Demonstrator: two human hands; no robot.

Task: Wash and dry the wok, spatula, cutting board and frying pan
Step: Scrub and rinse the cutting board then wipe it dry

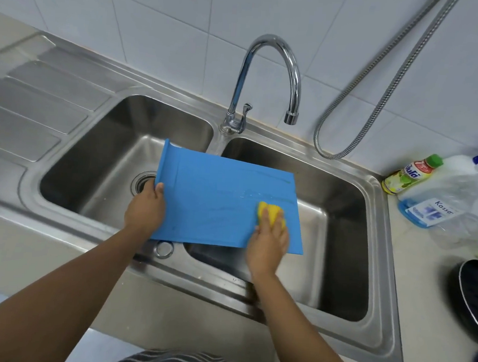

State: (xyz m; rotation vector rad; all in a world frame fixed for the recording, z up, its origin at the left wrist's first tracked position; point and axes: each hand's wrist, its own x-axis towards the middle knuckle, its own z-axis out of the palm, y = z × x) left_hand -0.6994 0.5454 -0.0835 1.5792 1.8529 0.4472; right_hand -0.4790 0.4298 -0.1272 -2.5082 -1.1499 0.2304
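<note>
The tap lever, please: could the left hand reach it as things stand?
Probably not yet: the left hand grips the edge of the cutting board over the sink, while the right hand holds the sponge against it. Nothing stands before the tap lever, so a freed hand likely could.

Matt blue plastic cutting board (220, 196), brushed steel sink (379, 245), spongy yellow pad (270, 213)

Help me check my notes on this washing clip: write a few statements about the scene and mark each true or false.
1. The left hand grips the blue cutting board at its left edge. True.
2. The right hand presses a green cloth on the board. False: it holds a yellow sponge.
3. Water streams from the tap. False: no stream shows.
4. A dark frying pan lies right of the sink. True.
</note>
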